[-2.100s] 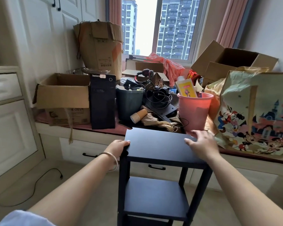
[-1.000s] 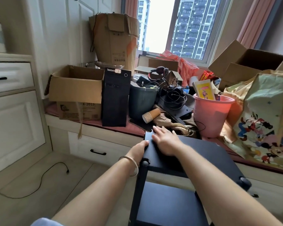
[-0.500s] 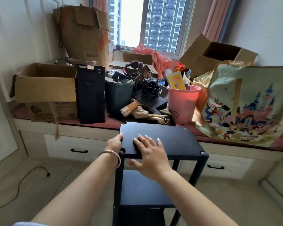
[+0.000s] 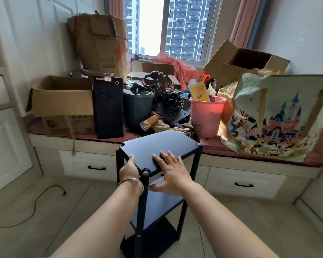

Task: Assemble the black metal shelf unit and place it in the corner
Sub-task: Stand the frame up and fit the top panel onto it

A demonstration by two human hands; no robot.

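Note:
The black metal shelf unit (image 4: 162, 144), with three tiers, stands upright on the floor in front of the window bench. My left hand (image 4: 129, 169) grips the left edge of its top board near the front corner post, thumb on top. My right hand (image 4: 171, 172) lies flat on the top board at its near edge, fingers spread and straight. A bracelet circles my left wrist.
The window bench (image 4: 259, 157) behind holds cardboard boxes (image 4: 63, 101), a black computer tower (image 4: 108, 107), a dark bin (image 4: 138, 108), a pink bucket (image 4: 207, 116) and a printed bag (image 4: 280, 116). A cable (image 4: 37, 200) lies on the floor at left. White cabinets (image 4: 6, 138) stand at left.
The shelf has turned so a corner post faces me and stands a little farther off. My right hand slid toward the near edge of the top board. My left hand keeps its grip.

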